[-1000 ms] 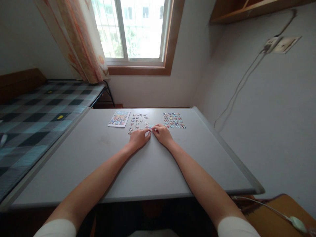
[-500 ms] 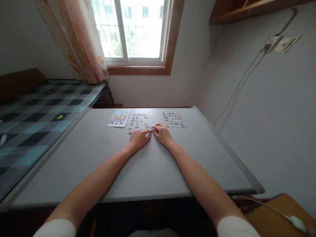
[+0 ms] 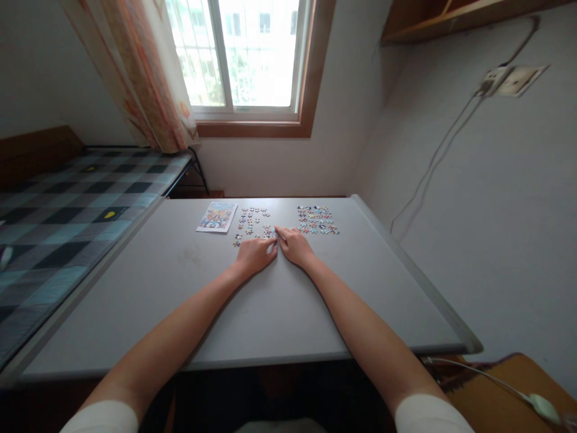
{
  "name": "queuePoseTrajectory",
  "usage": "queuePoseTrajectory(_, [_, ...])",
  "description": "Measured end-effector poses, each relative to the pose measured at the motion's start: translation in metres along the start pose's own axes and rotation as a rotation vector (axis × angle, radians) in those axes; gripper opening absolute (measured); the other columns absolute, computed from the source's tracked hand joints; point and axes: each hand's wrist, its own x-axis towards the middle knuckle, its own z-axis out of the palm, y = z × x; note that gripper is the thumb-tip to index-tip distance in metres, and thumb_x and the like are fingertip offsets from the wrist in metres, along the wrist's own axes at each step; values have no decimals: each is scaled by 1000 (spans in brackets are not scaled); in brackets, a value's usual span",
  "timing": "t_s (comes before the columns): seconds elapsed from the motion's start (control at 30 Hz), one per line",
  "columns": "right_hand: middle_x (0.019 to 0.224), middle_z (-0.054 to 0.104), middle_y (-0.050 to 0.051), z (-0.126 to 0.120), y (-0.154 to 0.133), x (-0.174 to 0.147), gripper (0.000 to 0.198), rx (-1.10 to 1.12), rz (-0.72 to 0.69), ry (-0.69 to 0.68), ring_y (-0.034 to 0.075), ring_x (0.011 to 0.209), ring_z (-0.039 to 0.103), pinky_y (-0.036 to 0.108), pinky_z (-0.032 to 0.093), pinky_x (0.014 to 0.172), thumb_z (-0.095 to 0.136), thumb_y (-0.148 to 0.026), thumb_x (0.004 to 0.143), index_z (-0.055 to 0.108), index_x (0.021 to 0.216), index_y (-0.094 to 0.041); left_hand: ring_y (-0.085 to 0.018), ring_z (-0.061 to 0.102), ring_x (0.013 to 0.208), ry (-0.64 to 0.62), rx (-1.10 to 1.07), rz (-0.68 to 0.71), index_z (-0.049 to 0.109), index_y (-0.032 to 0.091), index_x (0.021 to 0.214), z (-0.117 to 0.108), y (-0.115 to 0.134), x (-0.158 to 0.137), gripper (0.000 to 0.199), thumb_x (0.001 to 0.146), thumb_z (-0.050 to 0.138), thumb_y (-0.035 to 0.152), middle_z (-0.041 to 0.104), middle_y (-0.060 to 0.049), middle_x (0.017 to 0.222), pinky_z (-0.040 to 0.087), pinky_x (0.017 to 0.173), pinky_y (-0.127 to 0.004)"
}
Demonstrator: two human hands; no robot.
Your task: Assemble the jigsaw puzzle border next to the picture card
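Observation:
In the head view, my left hand (image 3: 255, 255) rests on the table with its index finger stretched right and its thumb curled beneath, the fingertips closed at the edge of a small cluster of jigsaw puzzle pieces (image 3: 268, 233). Opposite it, my right hand (image 3: 294, 245) reaches in from the right, its fingers closed at the same cluster. The two hands' fingertips nearly meet there. Fingers partly cover the pieces being handled. More loose puzzle pieces (image 3: 246, 221) lie just beyond my left hand.
Rows of puzzle pieces (image 3: 317, 220) lie to the right of my right hand. A printed picture sheet (image 3: 217, 217) is at the far left of the grey table (image 3: 270, 319). A checkered bed (image 3: 103, 198) stands left; a wall with a cable (image 3: 433, 162) is on the right.
My right hand's fingers have straightened and shifted slightly left and down over the cluster. My left hand stays almost in place.

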Motion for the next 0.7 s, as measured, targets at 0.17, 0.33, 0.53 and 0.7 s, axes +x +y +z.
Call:
queuePoseTrajectory(0.17, [119, 64, 7, 1, 0, -1, 41, 2, 7, 10, 22, 99, 53, 33, 39, 94, 43, -19, 89, 54, 129, -17, -22, 68, 80, -3, -2, 0, 64, 32, 117, -1, -1, 0, 38, 88, 41, 43, 73, -5, 86, 47, 70, -30])
queuePoseTrajectory(0.33, [119, 64, 5, 1, 1, -1, 37, 24, -22, 22, 21, 98, 54, 33, 39, 94, 44, -17, 89, 60, 121, -19, -22, 68, 81, -7, 17, -16, 63, 31, 118, -2, -1, 0, 39, 88, 41, 43, 73, -6, 88, 47, 69, -29])
queuePoseTrajectory(0.53, [121, 63, 4, 3, 3, 1, 30, 60, -23, 33, 20, 100, 54, 34, 39, 95, 45, -18, 88, 67, 109, -21, -23, 68, 82, -18, 18, -10, 64, 30, 115, -2, 0, 0, 38, 88, 40, 42, 73, -7, 90, 47, 71, -31])
queuePoseTrajectory(0.7, [118, 64, 4, 3, 3, 0, 29, 69, -22, 42, 20, 100, 54, 34, 39, 95, 45, -17, 89, 67, 108, -22, -24, 68, 82, -10, 20, -5, 64, 29, 115, -1, -1, 0, 39, 88, 39, 42, 73, -7, 90, 47, 70, -31])
